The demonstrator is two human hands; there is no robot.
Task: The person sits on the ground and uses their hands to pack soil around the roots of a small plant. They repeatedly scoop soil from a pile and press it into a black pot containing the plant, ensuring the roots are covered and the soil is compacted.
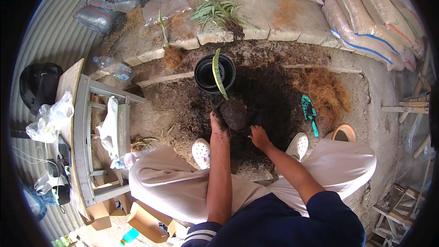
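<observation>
My left hand (219,123) holds the root ball (233,114) of a snake plant, whose single yellow-edged leaf (216,72) points away from me over a black plastic pot (200,82). To the right of the root ball, my right hand (260,136) is low over the dark potting soil (271,99), fingers apart, with nothing visible in it. A teal hand trowel (309,109) with soil on its blade lies farther right, beside a heap of brown coconut fibre (325,91).
Another snake plant with a fibre-wrapped base (172,57) and a bundle of uprooted leafy plants (219,12) are beyond the pot. Filled sacks (363,17) line the back right. A plastic bottle (115,68) and a wooden bench (84,109) are at left. A clay pot (344,132) is by my right knee.
</observation>
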